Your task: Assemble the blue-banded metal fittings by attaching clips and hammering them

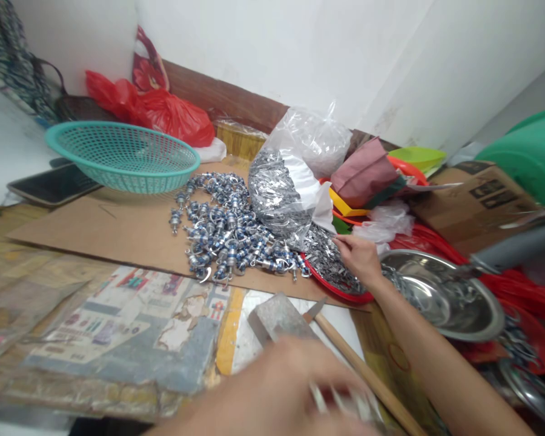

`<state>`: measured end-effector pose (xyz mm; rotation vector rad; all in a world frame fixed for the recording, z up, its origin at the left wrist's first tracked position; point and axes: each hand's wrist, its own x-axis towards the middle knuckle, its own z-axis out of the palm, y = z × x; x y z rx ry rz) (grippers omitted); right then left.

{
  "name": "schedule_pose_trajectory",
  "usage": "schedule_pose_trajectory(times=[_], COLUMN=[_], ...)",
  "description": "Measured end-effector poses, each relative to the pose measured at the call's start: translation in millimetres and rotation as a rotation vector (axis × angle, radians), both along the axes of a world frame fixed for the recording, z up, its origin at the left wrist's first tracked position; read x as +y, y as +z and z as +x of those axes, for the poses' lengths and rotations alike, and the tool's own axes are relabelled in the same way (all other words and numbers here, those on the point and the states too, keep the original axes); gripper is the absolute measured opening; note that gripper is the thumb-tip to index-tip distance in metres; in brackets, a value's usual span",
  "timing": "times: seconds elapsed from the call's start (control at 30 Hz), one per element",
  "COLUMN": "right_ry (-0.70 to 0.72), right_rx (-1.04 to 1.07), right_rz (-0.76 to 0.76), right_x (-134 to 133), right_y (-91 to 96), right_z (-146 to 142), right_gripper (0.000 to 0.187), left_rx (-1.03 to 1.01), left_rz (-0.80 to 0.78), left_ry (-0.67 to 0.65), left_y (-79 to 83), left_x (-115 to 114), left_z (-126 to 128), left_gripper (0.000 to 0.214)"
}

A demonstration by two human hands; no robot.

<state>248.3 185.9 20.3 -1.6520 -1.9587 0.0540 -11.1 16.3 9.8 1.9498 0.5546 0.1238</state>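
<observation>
My left hand (pixel 295 387) is at the bottom middle, smeared by motion. Its fingers curl around a shiny metal part (pixel 345 402) whose kind is blurred. Just beyond it lies a grey metal block (pixel 281 318), beside a wooden-handled tool (pixel 363 369) and a small blade (pixel 315 309). My right hand (pixel 361 257) reaches to a red plate (pixel 320 278) heaped with small flat metal pieces (pixel 336 257). Its fingertips are pinched at the heap's edge, and what they hold is too small to name. A clear plastic bag (pixel 277 188) full of similar pieces leans behind.
Many blue-and-silver metal fittings (pixel 231 230) lie piled on the cardboard (pixel 118 224). A teal basket (pixel 122 157) stands at the left above a phone-like dark slab (pixel 52 181). A steel bowl (pixel 481 315), red bags and a carton (pixel 472 206) crowd the right.
</observation>
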Motion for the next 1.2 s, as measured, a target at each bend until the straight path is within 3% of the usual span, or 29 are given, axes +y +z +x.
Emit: schedule_pose_trajectory(times=[0.07, 0.17, 0.27, 0.47, 0.57, 0.67, 0.7, 0.77, 0.83, 0.9, 1.0, 1.2], right_ry=[-0.006, 0.019, 0.057, 0.045, -0.005, -0.036, -0.026, 0.031, 0.123, 0.187, 0.221, 0.224], right_rx=[0.177, 0.43, 0.62, 0.837, 0.92, 0.925, 0.884, 0.738, 0.571, 0.462, 0.427, 0.428], right_rz=[0.019, 0.023, 0.014, -0.055, -0.081, -0.036, 0.014, 0.129, 0.213, 0.243, 0.228, 0.214], right_x=[-7.8, -29.1, -57.6, -111.5, -135.6, -157.2, -163.0, -171.2, -174.8, -175.0, -173.5, -175.7], right_y=[1.9, 4.9, 7.4, -1.6, -9.6, -11.5, -10.5, -7.9, -6.6, -8.1, -13.5, -19.8], right_z=[-6.2, -22.3, -40.3, -56.5, -58.9, -69.6, -75.6, -89.7, -102.8, -111.3, -114.3, -108.8], right_gripper=[0.024, 0.03, 0.024, 0.016, 0.018, 0.015, 0.014, 0.015, 0.018, 0.019, 0.021, 0.022], left_rx=[0.118, 0.285, 0.398, 0.318, 0.084, -0.155, -0.24, -0.518, -0.564, -0.51, -0.425, -0.401], left_rz=[0.194, 0.429, 0.533, 0.516, 0.49, 0.401, 0.33, -0.057, -0.257, -0.216, 0.005, 0.25], left_ry=[0.464, 1.004, 1.223, 1.275, 1.326, 1.344, 1.327, 1.29, 1.27, 1.245, 1.202, 1.231], left_y=[2.3, 3.4, 3.9, 14.6, 24.7, 26.0, 23.1, 13.2, 1.0, -9.4, -17.5, -14.3], left_x=[39.9, 86.1, 108.8, 109.8, 86.3, 49.3, 36.4, 13.7, -2.3, -10.8, -12.6, -5.2], left_z=[-13.4, -28.1, -31.1, -36.4, -37.3, -22.0, -14.2, 1.6, 12.7, 16.1, 10.8, 3.3], left_gripper=[0.029, 0.034, 0.035, 0.027, 0.036, 0.052, 0.053, 0.053, 0.047, 0.034, 0.015, 0.017])
